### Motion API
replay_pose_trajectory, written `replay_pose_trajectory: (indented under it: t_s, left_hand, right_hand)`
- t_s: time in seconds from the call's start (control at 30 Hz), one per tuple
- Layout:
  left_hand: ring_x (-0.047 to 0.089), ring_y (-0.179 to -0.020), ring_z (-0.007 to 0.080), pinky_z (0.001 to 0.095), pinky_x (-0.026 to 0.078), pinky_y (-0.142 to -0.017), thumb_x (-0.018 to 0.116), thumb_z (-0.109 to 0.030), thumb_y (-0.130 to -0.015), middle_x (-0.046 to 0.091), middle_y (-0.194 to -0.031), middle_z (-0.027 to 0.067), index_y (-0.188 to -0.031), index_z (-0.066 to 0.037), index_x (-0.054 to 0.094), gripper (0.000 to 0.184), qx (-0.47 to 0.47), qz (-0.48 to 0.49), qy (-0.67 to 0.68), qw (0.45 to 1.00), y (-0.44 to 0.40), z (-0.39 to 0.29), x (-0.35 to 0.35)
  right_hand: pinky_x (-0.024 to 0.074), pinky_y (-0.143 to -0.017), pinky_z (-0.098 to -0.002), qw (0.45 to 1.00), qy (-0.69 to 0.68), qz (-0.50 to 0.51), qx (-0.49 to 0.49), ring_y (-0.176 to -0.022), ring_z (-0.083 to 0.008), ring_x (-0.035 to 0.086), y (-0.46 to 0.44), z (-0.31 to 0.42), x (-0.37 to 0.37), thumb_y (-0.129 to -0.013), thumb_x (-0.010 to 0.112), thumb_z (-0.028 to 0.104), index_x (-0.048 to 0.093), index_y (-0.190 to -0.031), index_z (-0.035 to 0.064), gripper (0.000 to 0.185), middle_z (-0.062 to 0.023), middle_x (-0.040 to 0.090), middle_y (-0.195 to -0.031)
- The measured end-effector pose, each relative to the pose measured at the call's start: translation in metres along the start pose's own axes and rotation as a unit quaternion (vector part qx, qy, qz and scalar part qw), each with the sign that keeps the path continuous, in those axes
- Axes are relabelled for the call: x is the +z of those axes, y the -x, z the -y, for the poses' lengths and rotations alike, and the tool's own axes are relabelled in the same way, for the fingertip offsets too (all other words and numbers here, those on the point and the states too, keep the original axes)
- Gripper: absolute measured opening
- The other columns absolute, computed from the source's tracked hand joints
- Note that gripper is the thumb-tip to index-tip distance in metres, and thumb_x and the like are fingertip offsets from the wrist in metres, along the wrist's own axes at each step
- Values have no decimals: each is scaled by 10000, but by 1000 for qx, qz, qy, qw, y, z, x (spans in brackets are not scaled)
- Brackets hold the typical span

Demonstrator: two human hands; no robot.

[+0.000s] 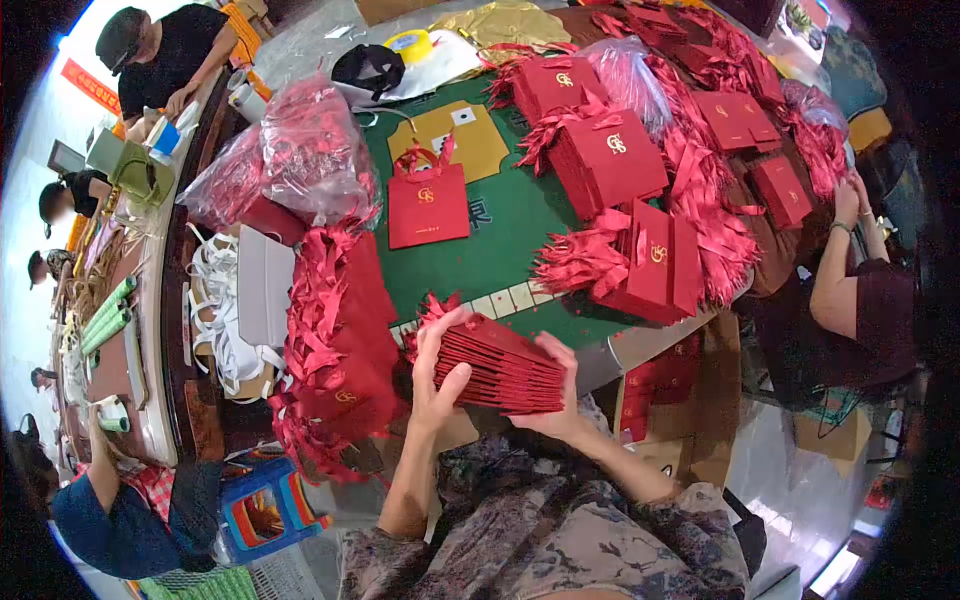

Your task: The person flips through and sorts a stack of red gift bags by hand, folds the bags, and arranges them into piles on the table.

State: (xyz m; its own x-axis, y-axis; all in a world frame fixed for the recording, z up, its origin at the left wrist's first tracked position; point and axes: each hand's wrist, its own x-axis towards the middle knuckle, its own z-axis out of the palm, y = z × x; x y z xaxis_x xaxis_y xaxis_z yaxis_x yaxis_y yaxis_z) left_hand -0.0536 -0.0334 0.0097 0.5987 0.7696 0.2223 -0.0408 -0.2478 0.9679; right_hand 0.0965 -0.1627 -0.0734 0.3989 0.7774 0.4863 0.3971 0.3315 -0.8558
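Between my two hands is a thick stack of red paper gift bags, their folded edges facing me. My left hand grips the stack's left end, thumb on the near side. My right hand clasps the right end, its fingers partly hidden behind the bags. Just beyond, a single red gift bag with a gold logo lies on the green table mat. To the left hangs a long heap of red bags with ribbon handles. A bundle of red bags rests to the right.
Clear plastic sacks of red bags sit at the left. A box of white ribbons is below them. Yellow tape lies at the back. An open carton stands by my right. Other people work on both sides.
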Motion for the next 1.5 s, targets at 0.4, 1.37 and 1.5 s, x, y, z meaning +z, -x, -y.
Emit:
replay_pose_trajectory:
  t_s: [0.4, 1.37, 1.5]
  left_hand:
    - [453, -1284, 237, 351, 310, -1092, 569, -53, -868, 502, -1361, 146, -1349, 33, 452, 502, -23, 43, 0, 999, 0, -15, -7]
    - [483, -1263, 267, 376, 323, -1083, 573, -108, -868, 550, -1301, 169, -1282, 35, 509, 443, -12, 8, -29, 999, 1, -7, -3]
    - [478, -1262, 277, 387, 312, -1089, 549, -100, -863, 561, -1267, 174, -1204, 33, 540, 366, 10, 14, -49, 999, -1, -4, -4]
  right_hand:
    - [336, -1113, -428, 999, 38, -21, 3, -1371, -323, 310, 4, 10, 8, -573, 928, 289, 39, -1467, 9, 1291, -210, 142, -1524]
    - [361, -1052, -559, 965, 139, -99, -197, -1237, -378, 439, -7, -2, 2, -586, 908, 404, 198, -1479, 108, 1178, -192, 336, -1393]
    - [358, -1053, -542, 967, 117, -103, -203, -1207, -365, 451, 1, -10, 6, -574, 911, 416, 204, -1469, 87, 1187, -195, 368, -1370]
